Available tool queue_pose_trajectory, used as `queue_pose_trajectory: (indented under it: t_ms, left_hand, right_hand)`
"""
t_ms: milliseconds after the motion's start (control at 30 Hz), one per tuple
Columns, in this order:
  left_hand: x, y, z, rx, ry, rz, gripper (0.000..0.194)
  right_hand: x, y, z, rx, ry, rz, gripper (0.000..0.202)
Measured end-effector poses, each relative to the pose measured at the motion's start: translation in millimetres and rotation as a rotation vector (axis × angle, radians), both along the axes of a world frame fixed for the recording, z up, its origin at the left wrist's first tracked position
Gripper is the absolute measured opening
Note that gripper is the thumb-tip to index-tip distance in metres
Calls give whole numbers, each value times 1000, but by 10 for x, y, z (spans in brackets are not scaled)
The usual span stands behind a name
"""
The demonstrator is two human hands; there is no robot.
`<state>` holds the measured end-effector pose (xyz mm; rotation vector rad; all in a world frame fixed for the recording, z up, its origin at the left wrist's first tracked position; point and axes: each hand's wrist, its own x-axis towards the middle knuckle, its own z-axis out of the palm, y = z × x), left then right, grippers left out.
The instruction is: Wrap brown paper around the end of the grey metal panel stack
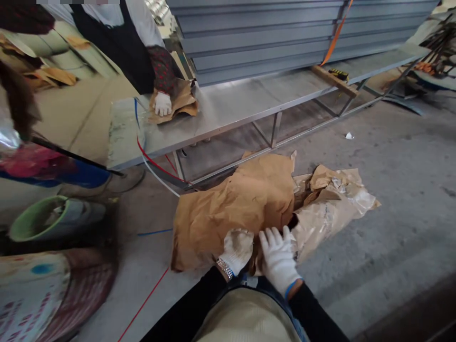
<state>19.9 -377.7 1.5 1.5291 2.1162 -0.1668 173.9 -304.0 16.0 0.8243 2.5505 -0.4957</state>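
The left hand (237, 249) and the right hand (280, 259), both in white work gloves, rested low on the near edge of a crumpled sheet of brown paper (238, 209) that lay on the concrete floor (392, 213). The left grip was clenched on a fold of the paper, knuckles up, wrist bent inward, a metal watch band at the cuff. The right grip was released: fingers spread flat, pressed against the paper at a dark gap between the folds. Both forearms, in black sleeves, converged from below.

The paper looked light, soft and easily torn; it would probably crease under load and is best taken by a bunched fold or an edge, not a flat face. A second sheet with a glossy plastic lining (338, 199) lay touching it to the right and appeared slippery.

Beyond stood a steel desk (249, 102). On it a co-worker's gloved hand (163, 103) pressed on another piece of brown paper (181, 99). Grey metal panels (285, 33) were stacked behind.
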Motion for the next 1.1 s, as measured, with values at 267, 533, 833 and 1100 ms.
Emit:
queue_pose_trajectory:
  t_ms: [267, 533, 833, 1100]
  left_hand:
    - [112, 11, 99, -12, 39, -83, 31]
    - [176, -29, 210, 5, -11, -191, 30]
    - [141, -139, 42, 164, -51, -98, 24]
    - [94, -210, 20, 241, -166, 2, 20]
  right_hand:
    - [-194, -319, -79, -111, 58, -64, 96]
    - [-94, 113, -345, -65, 121, 54, 41]
    - [22, 201, -370, -79, 308, 23, 31]
    - [68, 240, -309, -134, 330, -75, 40]
